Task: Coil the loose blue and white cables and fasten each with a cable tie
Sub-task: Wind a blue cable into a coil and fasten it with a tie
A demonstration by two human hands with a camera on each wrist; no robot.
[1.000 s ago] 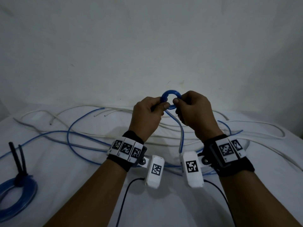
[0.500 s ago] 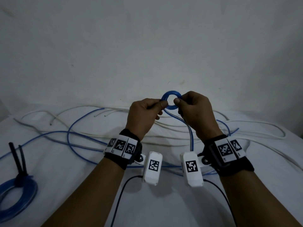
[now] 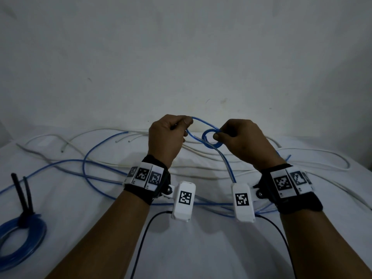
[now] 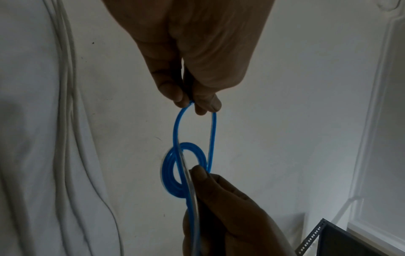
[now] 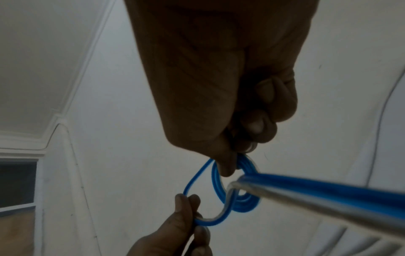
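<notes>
Both hands are raised above the white cloth. My right hand (image 3: 218, 134) pinches a small tight coil of blue cable (image 3: 211, 138) between thumb and forefinger. My left hand (image 3: 186, 122) pinches a wider loop of the same blue cable (image 3: 198, 122) drawn out to the left of the coil. In the left wrist view the loop (image 4: 192, 131) runs from my fingertips (image 4: 186, 102) down to the coil (image 4: 184, 168). The right wrist view shows the coil (image 5: 238, 197) and the cable's tail (image 5: 317, 188) passing close to the lens. Loose blue cable (image 3: 88, 164) and white cables (image 3: 201, 154) lie on the cloth.
A finished blue coil (image 3: 22, 234) bound with a black cable tie (image 3: 22, 192) lies at the near left of the white cloth (image 3: 60, 228). A plain wall stands behind. Black wrist-camera leads (image 3: 141, 238) hang between my forearms.
My hands have drawn apart. The left hand has pulled a loop of blue cable out to the left, while the right hand keeps the small coil, now slightly lower and further right.
</notes>
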